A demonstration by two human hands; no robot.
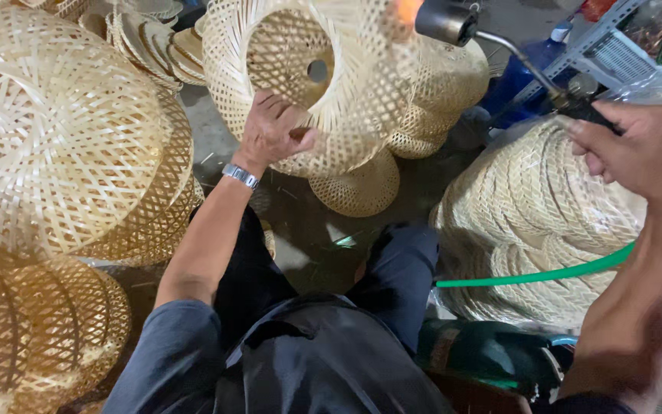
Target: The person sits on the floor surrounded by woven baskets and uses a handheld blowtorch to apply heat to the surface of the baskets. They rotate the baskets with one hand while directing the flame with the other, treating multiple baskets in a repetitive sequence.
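two hands busy: our left hand (pixel 270 132) grips the woven shade (pixel 308 77) at 12 o'clock, our right hand (pixel 637 149) clenches the torch (pixel 492 46) at 2 o'clock. we judge a lingering flame (pixel 404 11) could scorch the weave.

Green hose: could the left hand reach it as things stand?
Probably not right away. The left hand is gripping the rim of the woven shade up front, while the green hose runs low beside the right forearm; it would have to let go first.
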